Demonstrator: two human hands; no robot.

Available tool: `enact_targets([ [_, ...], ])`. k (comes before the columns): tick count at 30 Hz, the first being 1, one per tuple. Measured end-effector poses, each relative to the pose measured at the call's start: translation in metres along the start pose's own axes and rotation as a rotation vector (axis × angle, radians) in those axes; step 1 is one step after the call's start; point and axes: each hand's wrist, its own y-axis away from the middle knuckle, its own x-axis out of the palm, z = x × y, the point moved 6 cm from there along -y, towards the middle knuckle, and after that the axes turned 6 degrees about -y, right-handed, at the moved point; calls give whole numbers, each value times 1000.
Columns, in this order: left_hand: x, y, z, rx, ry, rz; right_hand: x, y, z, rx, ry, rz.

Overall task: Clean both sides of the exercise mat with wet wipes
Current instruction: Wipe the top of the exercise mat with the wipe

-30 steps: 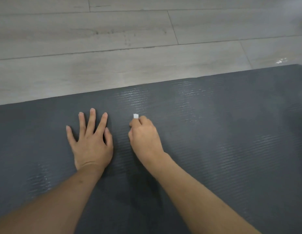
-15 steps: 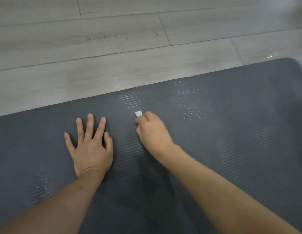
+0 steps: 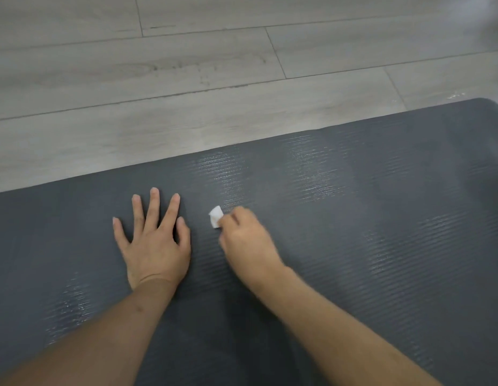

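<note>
A dark grey ribbed exercise mat (image 3: 367, 232) lies flat on the floor and fills the lower part of the view. My left hand (image 3: 154, 243) rests flat on it with fingers spread. To its right, my right hand (image 3: 246, 240) is curled around a small white wet wipe (image 3: 215, 216), whose corner sticks out past the fingertips against the mat. Damp, shiny streaks show on the mat beyond and to the right of the wipe. The mat's rounded far right corner (image 3: 490, 105) is visible.
Pale grey wood-look floor planks (image 3: 186, 79) stretch beyond the mat's far edge. A further wet patch (image 3: 66, 307) glistens on the mat near my left forearm.
My right hand has slid the wipe a little toward me and to the left, showing more of the white wipe. The left hand stays planted. The view has shifted, revealing the mat's right corner.
</note>
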Motion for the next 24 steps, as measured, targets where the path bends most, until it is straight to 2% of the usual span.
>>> enact_targets([
  [2, 0, -1, -1, 6, 0, -1, -43, 2, -71, 110, 126, -117],
  [4, 0, 0, -2, 14, -8, 1, -99, 10, -143, 404, 194, -251],
  [6, 1, 0, -2, 20, -17, 8, -114, 21, -166, 591, 199, -334],
  [7, 0, 0, -3, 24, -14, 11, -103, 21, -149, 607, 204, -359],
  [9, -1, 0, -2, 26, -7, 4, -53, 16, -87, 507, 132, -262],
  [12, 0, 0, -1, 32, -6, 10, 7, 27, 1, 137, 14, -62],
  [14, 0, 0, -1, 33, -12, 12, -12, 30, -21, 33, 6, -58],
  [15, -1, 0, -1, 32, -15, 14, -35, 28, -51, 89, 40, -85],
  [19, -1, 1, -2, 27, -18, 11, -128, 42, -176, 533, 231, -291],
  [21, 0, 1, -2, 27, -12, 12, -121, 43, -168, 591, 243, -367],
  [23, 0, 0, -1, 33, -3, 3, -74, 35, -111, 546, 143, -328],
  [24, -1, 1, -1, 42, -3, -4, -47, 31, -73, 467, 60, -257],
])
